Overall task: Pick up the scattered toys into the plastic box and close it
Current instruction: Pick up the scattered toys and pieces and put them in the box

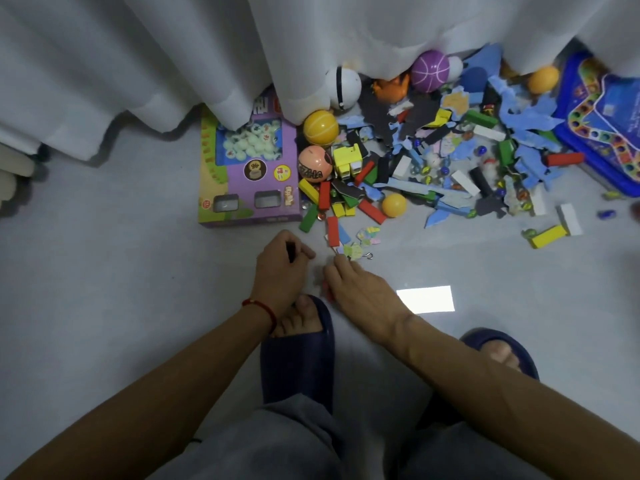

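Crouched at pile's near edge: left hand [282,259] curled round dark block [292,251], right hand [353,282] pinching red block [327,292], fingertips by paper bits. Beyond, toy pile [433,157] under curtain [311,46]. Gathering stage, judging by this; next, dropping into plastic box, unseen.

We are viewing through one wide-angle head camera, looking steeply down at the floor [121,271]. Forearms and slippered feet are filling the lower frame at close range; the toy pile [433,161] is lying farther off, upper right.
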The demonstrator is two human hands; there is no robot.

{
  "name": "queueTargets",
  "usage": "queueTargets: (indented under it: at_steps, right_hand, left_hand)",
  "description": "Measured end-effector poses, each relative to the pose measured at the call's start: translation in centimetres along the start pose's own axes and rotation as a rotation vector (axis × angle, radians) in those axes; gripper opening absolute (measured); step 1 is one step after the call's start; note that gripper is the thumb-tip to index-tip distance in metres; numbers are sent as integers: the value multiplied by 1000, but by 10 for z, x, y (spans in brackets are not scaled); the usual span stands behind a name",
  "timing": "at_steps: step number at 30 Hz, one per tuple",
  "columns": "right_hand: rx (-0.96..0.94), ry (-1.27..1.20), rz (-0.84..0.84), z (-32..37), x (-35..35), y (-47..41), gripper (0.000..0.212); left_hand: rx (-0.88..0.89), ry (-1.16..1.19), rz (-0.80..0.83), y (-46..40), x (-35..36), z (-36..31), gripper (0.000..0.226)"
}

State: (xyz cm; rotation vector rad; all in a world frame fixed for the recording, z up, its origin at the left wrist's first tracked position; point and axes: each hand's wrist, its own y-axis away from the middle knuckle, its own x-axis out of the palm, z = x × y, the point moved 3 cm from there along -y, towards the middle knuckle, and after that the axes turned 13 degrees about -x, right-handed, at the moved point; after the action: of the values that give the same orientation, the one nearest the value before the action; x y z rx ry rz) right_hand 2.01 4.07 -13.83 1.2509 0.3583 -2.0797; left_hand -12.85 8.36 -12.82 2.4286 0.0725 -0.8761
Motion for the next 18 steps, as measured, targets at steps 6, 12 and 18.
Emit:
queueTargets:
  at_steps: [6,12,18]
  right_hand:
    - [301,-130,-234,-38,-27,37,19]
    - [182,63,-41,-55,-18,11,38]
    - [194,115,-7,-50,-15,17,35]
  left_hand:
    - [124,-144,91,-13,26,-18,22]
    - [101,-207,6,-27,37,-24,35]
    - [147,-370,18,-31,42,-29,33]
